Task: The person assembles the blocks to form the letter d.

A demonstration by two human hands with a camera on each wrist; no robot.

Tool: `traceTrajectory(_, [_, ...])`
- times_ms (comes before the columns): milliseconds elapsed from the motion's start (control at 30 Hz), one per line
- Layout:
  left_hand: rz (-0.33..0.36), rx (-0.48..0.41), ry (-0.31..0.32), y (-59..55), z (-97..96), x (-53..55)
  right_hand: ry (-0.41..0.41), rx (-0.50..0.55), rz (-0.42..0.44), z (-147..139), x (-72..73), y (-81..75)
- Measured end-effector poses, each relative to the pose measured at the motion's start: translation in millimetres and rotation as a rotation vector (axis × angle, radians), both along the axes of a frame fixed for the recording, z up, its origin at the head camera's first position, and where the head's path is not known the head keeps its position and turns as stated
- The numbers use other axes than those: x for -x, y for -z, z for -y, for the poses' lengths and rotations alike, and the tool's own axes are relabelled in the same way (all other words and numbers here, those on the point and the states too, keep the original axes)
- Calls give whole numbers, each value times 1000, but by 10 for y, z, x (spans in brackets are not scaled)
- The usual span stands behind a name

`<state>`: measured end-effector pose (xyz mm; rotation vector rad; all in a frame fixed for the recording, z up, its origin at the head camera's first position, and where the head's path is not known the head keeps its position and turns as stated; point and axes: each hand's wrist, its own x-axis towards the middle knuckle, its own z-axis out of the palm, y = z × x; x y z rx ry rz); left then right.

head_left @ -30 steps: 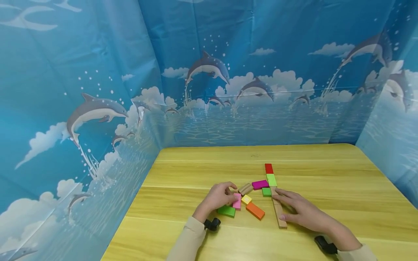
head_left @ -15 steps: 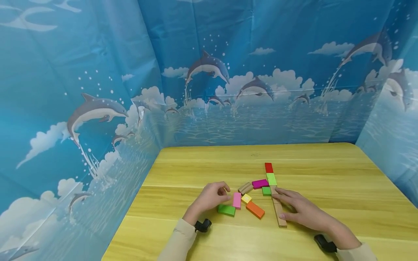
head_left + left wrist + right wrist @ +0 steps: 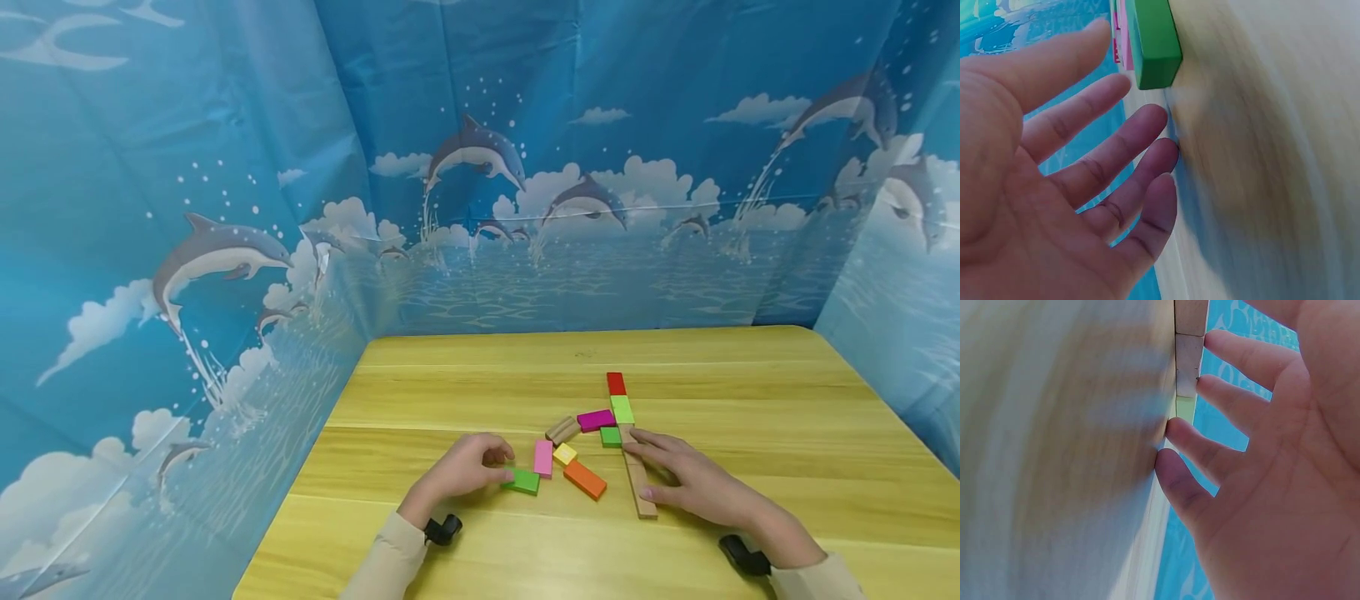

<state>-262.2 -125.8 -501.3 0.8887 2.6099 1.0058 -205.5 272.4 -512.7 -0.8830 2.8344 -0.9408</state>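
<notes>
My left hand (image 3: 459,468) hovers at the left end of a green block (image 3: 527,482), its fingers loosely bent and nothing between them. In the left wrist view, that green block (image 3: 1157,44) lies just beyond the fingertips. A pink block (image 3: 543,459) sits behind it, followed by a yellow block (image 3: 565,454) and an orange block (image 3: 585,480). My right hand (image 3: 701,483) rests its fingertips along a row of plain wooden blocks (image 3: 639,487). From the right wrist, its fingers look spread, two of them against the wooden blocks (image 3: 1190,359).
Beyond the plain blocks, the row continues with a light green block (image 3: 622,409) and a red block (image 3: 616,383). A magenta block (image 3: 596,420), a small green block (image 3: 611,437) and a grooved wooden piece (image 3: 563,430) lie left of it on the wooden table (image 3: 450,375).
My left hand has drawn back from the pink block, moving left and nearer to me, beside the green block. The right hand and the blocks look unchanged.
</notes>
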Motion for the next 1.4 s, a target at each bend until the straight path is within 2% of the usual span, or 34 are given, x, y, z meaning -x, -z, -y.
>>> traceTrajectory(233, [-2,45,26,15,66,-6,5,5,12,-4,13,13])
traceTrajectory(467, [-20,66,13,53,66,-15,19,-1,51,-14,21,31])
traceTrajectory(733, [-57,108,19,37,18,-39,13,-1,35,-3,10,19])
traceTrajectory(1000, [-46,95,12,47,-52,-56,3,6,15,5,25,3])
traceTrajectory(1400, [-31,59,20,35,-40,-80,6,2,16,6,13,13])
